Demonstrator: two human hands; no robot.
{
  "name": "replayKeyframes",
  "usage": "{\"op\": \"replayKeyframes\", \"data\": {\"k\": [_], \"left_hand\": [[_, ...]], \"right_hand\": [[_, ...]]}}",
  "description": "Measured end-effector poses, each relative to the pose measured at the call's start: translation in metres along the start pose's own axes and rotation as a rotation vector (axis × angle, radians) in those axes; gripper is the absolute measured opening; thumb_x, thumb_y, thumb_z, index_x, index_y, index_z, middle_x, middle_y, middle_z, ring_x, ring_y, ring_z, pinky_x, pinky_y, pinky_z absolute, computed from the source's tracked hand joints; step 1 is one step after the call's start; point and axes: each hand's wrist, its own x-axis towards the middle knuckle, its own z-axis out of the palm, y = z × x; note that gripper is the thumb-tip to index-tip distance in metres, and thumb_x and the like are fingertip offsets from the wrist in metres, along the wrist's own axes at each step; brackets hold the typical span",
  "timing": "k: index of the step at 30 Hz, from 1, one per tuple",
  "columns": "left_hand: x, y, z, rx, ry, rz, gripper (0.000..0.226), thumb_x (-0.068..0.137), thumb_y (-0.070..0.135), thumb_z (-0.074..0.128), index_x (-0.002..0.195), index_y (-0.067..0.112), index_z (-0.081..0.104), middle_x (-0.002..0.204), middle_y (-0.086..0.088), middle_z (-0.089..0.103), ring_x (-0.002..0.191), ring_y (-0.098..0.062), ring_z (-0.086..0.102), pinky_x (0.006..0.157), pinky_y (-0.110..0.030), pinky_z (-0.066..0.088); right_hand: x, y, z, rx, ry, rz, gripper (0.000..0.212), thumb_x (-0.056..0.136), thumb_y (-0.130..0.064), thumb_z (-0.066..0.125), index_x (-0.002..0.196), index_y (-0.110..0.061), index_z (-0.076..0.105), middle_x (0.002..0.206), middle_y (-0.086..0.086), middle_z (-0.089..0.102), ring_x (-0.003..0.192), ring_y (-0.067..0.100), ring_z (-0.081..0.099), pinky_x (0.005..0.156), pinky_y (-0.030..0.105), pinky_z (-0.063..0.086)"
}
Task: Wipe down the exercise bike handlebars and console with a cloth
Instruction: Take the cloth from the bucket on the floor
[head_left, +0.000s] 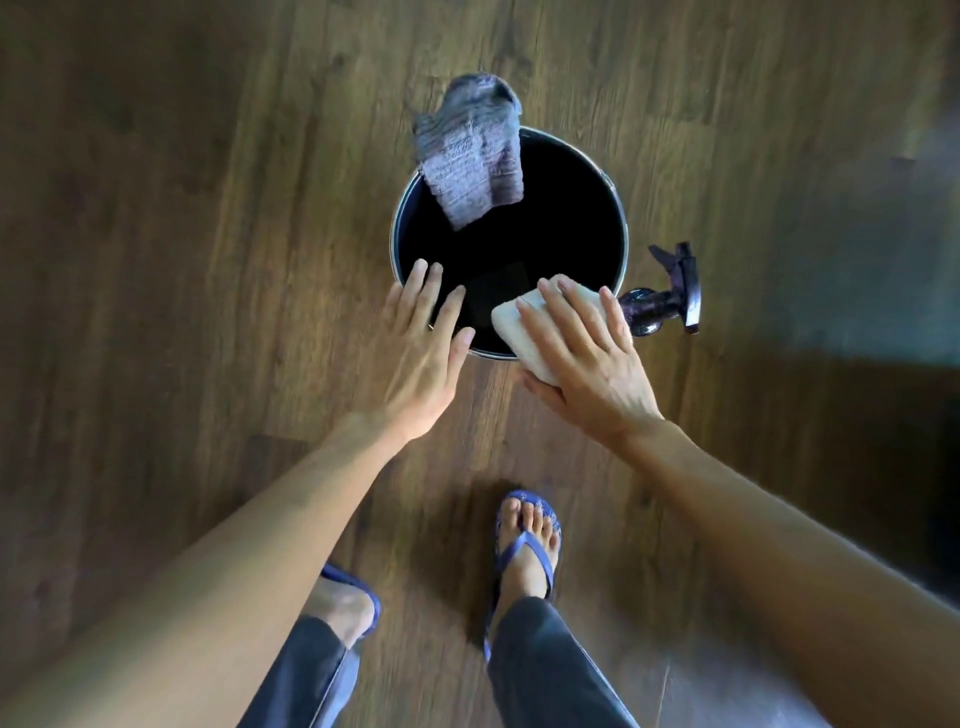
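A grey ribbed cloth (470, 161) hangs over the far rim of a dark round bucket (621, 218) that stands on the wooden floor. My right hand (587, 358) grips a white folded cloth or sponge (511, 325) over the bucket's near right rim. My left hand (421, 348) hovers flat with fingers apart at the near left rim and holds nothing. No exercise bike shows in this view.
A dark spray bottle (670, 296) lies on its side on the floor just right of the bucket. My feet in blue flip-flops (524, 545) stand below the bucket. Brown wood-plank floor (208, 260) surrounds everything.
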Motion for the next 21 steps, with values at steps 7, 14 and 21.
{"op": "replayKeyframes", "data": {"k": [7, 14, 21], "left_hand": [[0.001, 0.005, -0.020, 0.025, -0.083, -0.012, 0.053, 0.105, 0.035, 0.023, 0.143, 0.004, 0.044, 0.156, -0.023, 0.033, 0.151, -0.034, 0.016, 0.123, -0.047, 0.017], [-0.036, 0.027, -0.108, -0.267, -0.106, -0.256, 0.047, 0.103, 0.035, 0.029, 0.126, 0.007, 0.058, 0.131, -0.015, 0.056, 0.129, -0.033, 0.048, 0.107, -0.037, 0.036], [-0.146, 0.029, -0.259, -0.731, -0.071, -0.843, 0.030, 0.102, 0.025, 0.043, 0.113, 0.009, 0.066, 0.113, -0.017, 0.068, 0.108, -0.033, 0.063, 0.095, -0.041, 0.047]], "right_hand": [[0.013, 0.009, -0.016, 0.173, -0.030, -0.094, 0.039, 0.102, -0.032, 0.050, 0.126, -0.004, 0.062, 0.124, 0.009, 0.067, 0.122, 0.029, 0.059, 0.114, 0.050, 0.033], [0.036, -0.040, -0.106, 0.409, -0.291, 0.292, 0.039, 0.105, -0.037, 0.041, 0.130, -0.011, 0.054, 0.124, 0.009, 0.065, 0.118, 0.029, 0.057, 0.110, 0.045, 0.037], [0.071, -0.182, -0.262, 0.548, -0.531, 0.465, 0.035, 0.105, -0.035, 0.043, 0.126, -0.008, 0.053, 0.125, 0.014, 0.062, 0.116, 0.036, 0.055, 0.101, 0.047, 0.041]]}}
